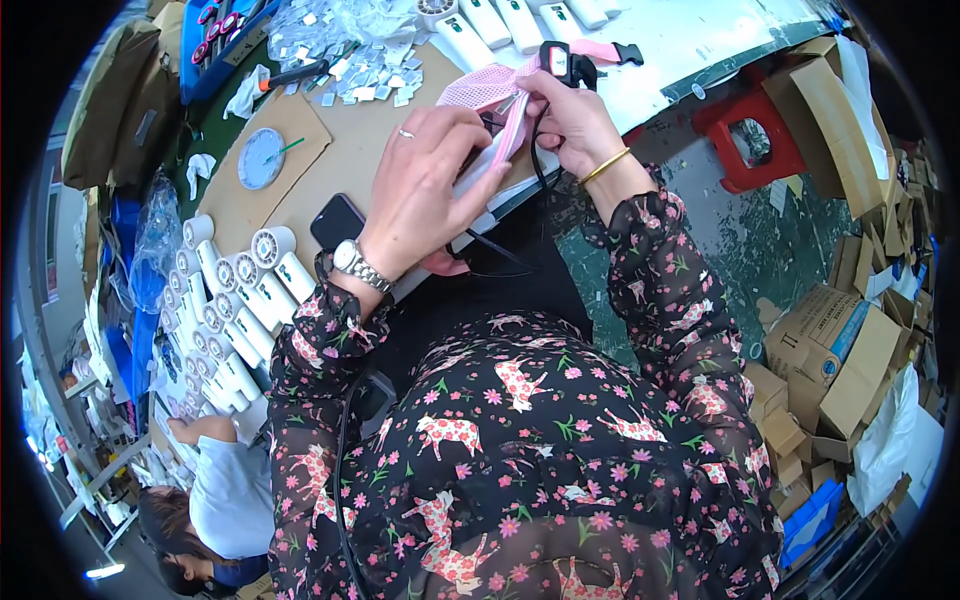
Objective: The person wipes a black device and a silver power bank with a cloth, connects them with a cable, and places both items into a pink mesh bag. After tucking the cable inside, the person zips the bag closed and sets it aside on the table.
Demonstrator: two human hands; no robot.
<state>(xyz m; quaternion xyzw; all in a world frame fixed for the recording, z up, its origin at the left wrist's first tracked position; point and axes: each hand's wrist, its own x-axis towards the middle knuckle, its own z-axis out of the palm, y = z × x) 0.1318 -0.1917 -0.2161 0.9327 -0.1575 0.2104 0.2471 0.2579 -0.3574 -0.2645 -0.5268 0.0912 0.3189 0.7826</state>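
Observation:
Above the near edge of the table, a pink mesh pouch [482, 87] with a pale zip-like edge is held between both hands. My left hand [425, 180] has its fingers curled over the pouch's near side, and the fingertips are partly hidden inside or behind it. My right hand [575, 122] pinches the pouch's right edge. Just beyond the right fingers sits a small black device [557, 60] with a pale square face. A pink strap ending in a black buckle [628, 54] lies beside it. A thin black cord [540, 165] hangs below the right hand.
Rows of white handheld fans [270, 247] stand at the left, with more at the top. A dark phone [337, 221], a round white lid [262, 158] and scattered small squares [375, 75] lie on the table. A red stool [735, 145] and cardboard boxes [825, 350] are right; a co-worker [235, 490] is lower left.

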